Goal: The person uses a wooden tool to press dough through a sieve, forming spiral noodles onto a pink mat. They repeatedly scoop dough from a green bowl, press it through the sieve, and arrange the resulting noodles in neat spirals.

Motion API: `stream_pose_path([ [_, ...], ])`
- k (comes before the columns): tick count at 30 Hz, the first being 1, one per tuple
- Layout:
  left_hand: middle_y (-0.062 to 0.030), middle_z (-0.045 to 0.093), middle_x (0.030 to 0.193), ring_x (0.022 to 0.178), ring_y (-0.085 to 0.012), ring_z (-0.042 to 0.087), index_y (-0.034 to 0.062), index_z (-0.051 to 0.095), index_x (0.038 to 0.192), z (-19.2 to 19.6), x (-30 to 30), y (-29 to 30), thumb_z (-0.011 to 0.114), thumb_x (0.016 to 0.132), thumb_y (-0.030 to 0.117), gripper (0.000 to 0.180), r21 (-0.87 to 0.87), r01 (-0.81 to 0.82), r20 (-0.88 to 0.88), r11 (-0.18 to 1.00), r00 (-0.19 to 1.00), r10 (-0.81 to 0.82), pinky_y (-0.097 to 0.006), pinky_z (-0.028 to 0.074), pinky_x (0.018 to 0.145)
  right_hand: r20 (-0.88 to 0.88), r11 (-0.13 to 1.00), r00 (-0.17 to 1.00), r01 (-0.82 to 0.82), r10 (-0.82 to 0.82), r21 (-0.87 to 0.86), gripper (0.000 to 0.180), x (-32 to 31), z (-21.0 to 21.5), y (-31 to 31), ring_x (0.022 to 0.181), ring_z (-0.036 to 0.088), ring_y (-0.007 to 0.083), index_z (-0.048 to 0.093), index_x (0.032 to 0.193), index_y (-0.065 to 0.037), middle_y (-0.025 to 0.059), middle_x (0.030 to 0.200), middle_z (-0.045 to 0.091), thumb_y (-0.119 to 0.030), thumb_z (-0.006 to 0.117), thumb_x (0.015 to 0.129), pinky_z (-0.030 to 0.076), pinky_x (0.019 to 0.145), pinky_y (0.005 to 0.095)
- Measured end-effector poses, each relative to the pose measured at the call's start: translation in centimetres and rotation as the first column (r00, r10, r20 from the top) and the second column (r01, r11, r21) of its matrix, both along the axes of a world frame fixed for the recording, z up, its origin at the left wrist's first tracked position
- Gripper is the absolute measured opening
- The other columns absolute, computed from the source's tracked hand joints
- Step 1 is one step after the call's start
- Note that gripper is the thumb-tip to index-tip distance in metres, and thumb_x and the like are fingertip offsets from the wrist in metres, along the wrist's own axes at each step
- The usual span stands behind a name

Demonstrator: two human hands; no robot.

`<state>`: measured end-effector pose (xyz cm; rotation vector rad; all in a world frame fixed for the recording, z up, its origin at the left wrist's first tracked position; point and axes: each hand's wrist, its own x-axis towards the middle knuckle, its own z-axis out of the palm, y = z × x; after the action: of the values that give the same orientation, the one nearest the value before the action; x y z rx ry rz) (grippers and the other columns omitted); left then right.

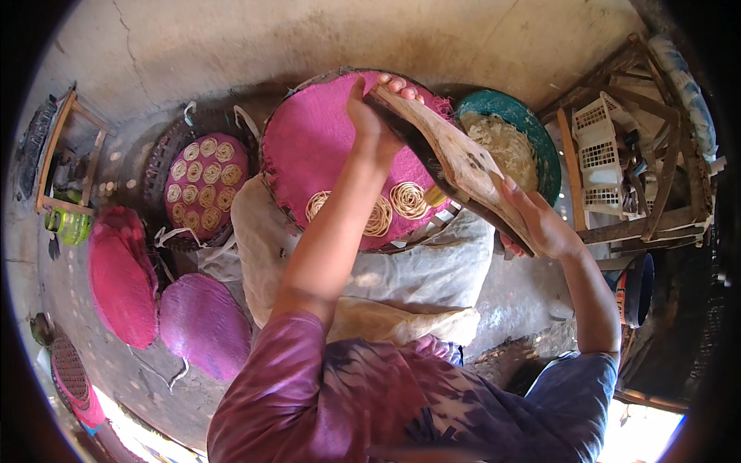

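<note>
Green jar [71,225], at far left; contents cannot be made out. Dark woven basket [157,185]: lined with pink cloth [242,160], filled with pale noodle coils [211,172] in rows. Large round tray [440,226]: covered in magenta cloth [312,139], noodle nests [407,201] along its near edge. Left hand [373,127]: fingers curled over the far end of a wooden board [455,150], which slants above the tray's right side toward the basin. Teal basin [549,166]: holds a pale mass [502,147]. Right hand [546,225]: closed round the board's near end. White perforated crate [600,150]: inside a wooden frame [665,154]. Dark blue bucket [639,289]: interior indistinct.
</note>
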<state>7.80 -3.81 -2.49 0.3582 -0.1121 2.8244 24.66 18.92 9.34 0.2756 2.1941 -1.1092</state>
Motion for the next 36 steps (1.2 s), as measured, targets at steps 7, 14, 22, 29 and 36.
stream_pose_path([
  [7, 0.0019, 0.061, 0.071, 0.069, -0.0198, 0.059, 0.0171, 0.060, 0.077, -3.3, -2.7, 0.2, 0.038, 0.098, 0.045, 0.041, 0.189, 0.110, -0.087, 0.976, 0.992, -0.095, -0.039, 0.047, 0.075, 0.280, 0.628, 0.930, 0.368, -0.239, -0.686, 0.090, -2.0, -5.6, 0.5, 0.060, 0.068, 0.0345, 0.048, 0.134, -0.005, 0.0288, 0.090, 0.065, -0.079, 0.024, 0.089, 0.056, 0.047, 0.0368],
  [14, 0.0051, 0.061, 0.069, 0.065, -0.0177, 0.061, 0.0201, 0.059, 0.076, -5.4, -3.2, -1.1, 0.036, 0.100, 0.041, 0.040, 0.274, -0.001, -0.023, 0.962, 1.000, 0.008, -0.037, 0.050, 0.069, 0.331, 0.432, 0.938, 0.341, -0.102, -0.835, 0.075, -3.6, -13.2, -1.4, 0.048, 0.059, 0.0174, 0.048, 0.136, -0.009, 0.0182, 0.077, 0.062, -0.069, 0.029, 0.096, 0.050, 0.043, 0.0305],
  [22, 0.0061, 0.062, 0.070, 0.067, -0.0165, 0.062, 0.0202, 0.062, 0.072, -0.8, -4.6, -5.6, 0.041, 0.099, 0.041, 0.040, 0.236, -0.016, -0.127, 0.972, 0.991, 0.047, -0.038, 0.051, 0.072, -0.317, 0.765, 0.933, -0.326, 0.168, -0.555, 0.053, -5.4, -12.0, -2.6, 0.065, 0.064, 0.0192, 0.058, 0.124, -0.006, 0.0208, 0.088, 0.064, -0.048, 0.032, 0.104, 0.052, 0.055, 0.0279],
  [29, -0.0060, 0.058, 0.070, 0.072, -0.0260, 0.057, 0.0110, 0.060, 0.080, 3.8, -4.3, -2.1, 0.040, 0.093, 0.063, 0.057, -0.035, -0.051, -0.216, 0.998, 0.976, 0.042, -0.045, 0.046, 0.084, 0.043, 0.829, 0.996, 0.085, -0.073, -0.552, 0.075, -4.3, -2.4, 1.5, 0.056, 0.063, 0.0184, 0.058, 0.112, 0.000, 0.0141, 0.074, 0.065, -0.067, 0.026, 0.098, 0.052, 0.050, 0.0288],
  [36, -0.0006, 0.051, 0.069, 0.068, -0.0200, 0.054, 0.0137, 0.052, 0.078, -0.7, -4.8, 4.7, 0.029, 0.098, 0.054, 0.050, -0.027, 0.033, 0.055, 0.999, 0.998, -0.031, -0.041, 0.045, 0.076, -0.002, 0.966, 0.997, 0.071, -0.073, 0.249, 0.081, -5.0, -1.5, 2.0, 0.047, 0.056, 0.0137, 0.059, 0.082, -0.001, 0.0059, 0.058, 0.054, -0.073, 0.025, 0.096, 0.046, 0.043, 0.0274],
])
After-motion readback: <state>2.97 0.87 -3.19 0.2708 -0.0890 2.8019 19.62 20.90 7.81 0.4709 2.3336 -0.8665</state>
